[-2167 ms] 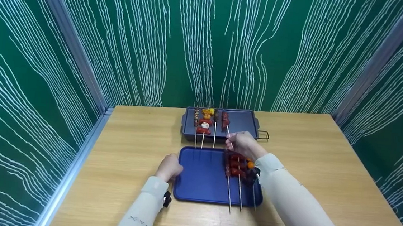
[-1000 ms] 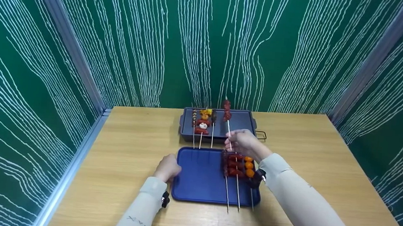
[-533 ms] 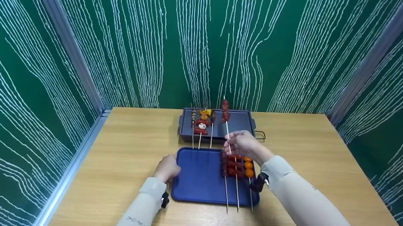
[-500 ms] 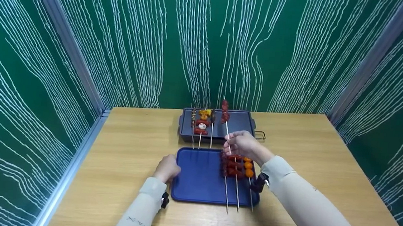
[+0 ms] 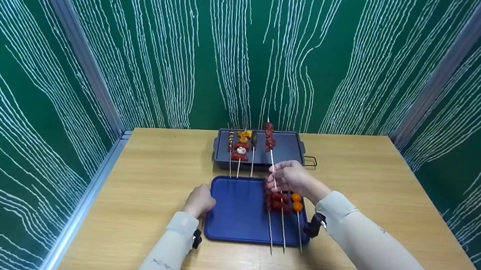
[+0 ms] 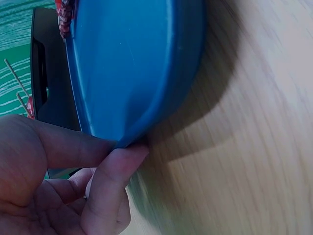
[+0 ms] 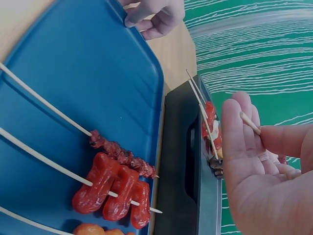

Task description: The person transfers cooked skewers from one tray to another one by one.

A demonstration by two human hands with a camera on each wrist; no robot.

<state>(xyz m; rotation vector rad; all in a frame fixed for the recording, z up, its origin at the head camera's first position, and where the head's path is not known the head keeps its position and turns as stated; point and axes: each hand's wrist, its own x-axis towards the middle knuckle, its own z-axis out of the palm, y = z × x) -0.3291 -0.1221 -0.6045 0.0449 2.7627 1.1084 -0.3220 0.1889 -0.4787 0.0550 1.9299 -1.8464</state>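
Raised meat skewer [image 5: 270, 144]: since half a second ago, we see it drawn slightly back toward the blue tray [image 5: 234, 209], together with the right hand [image 5: 292, 178].
Skewer's look: deep red, lumpy, slightly glossy chunks crowd its upper part; a thin pointed tip shows above them, a long, bare, pale stick below. We see it tilted, top a little to the left.
Skewer's place: mostly beyond the blue tray, its stick's lower end seen over the far edge.
Right grip: thumb and fingers pinch the bare stick near the blue tray's far right corner.
Left grip: the left hand [image 5: 199, 199] pinches the blue tray's left rim.
Tray's load: along its right side we count three, left to right: a skewer of small dark red pieces [image 5: 267, 200], a red sausage skewer [image 5: 278, 206], an orange ball skewer [image 5: 297, 207].
Grill [image 5: 289, 147]: dark, flat, just beyond the blue tray; three more skewers [image 5: 239, 157] lie on it, sticks pointing trayward.
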